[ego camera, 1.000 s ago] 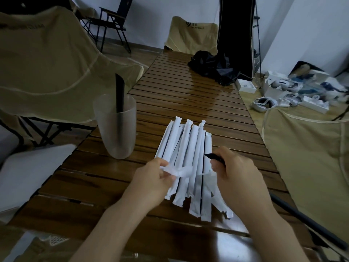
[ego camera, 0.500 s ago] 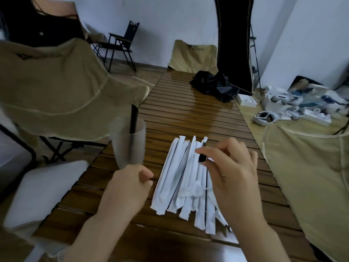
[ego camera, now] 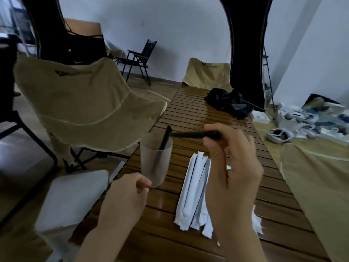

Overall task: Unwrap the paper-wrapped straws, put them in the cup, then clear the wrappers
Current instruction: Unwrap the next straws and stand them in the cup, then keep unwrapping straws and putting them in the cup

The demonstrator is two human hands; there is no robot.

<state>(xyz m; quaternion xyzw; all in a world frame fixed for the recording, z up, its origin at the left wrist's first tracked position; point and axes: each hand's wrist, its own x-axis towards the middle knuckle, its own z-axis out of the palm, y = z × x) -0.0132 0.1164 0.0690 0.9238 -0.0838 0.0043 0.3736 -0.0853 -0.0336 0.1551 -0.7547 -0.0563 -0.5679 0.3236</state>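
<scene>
In the centre of the frame the right hand (ego camera: 232,167) is raised above the wooden slatted table (ego camera: 188,110), pinching a bare black straw (ego camera: 194,134) between thumb and fingertips. The straw lies nearly level, its free end pointing left toward the rim of the cup (ego camera: 155,159) and ending just beside the top of a second black straw (ego camera: 164,142) that stands tilted inside the cup. The cup is frosted and see-through, upright near the table's left edge, left of centre in the frame.

The left hand (ego camera: 124,201) sits low, at lower centre-left, with its fingers curled and the thumb tip meeting the forefinger just in front of the cup's base. Whether it holds a scrap of paper there cannot be told.

A bundle of white paper-wrapped straws (ego camera: 194,191) lies flat on the table at lower centre, running up and down the frame, partly hidden by the right hand and wrist. A torn white wrapper (ego camera: 257,224) shows at the right of that wrist.

A tan folding chair (ego camera: 79,103) fills the left of the frame, another stands at the table's far end, and a black crumpled cloth (ego camera: 228,103) rests on the far part of the table.
</scene>
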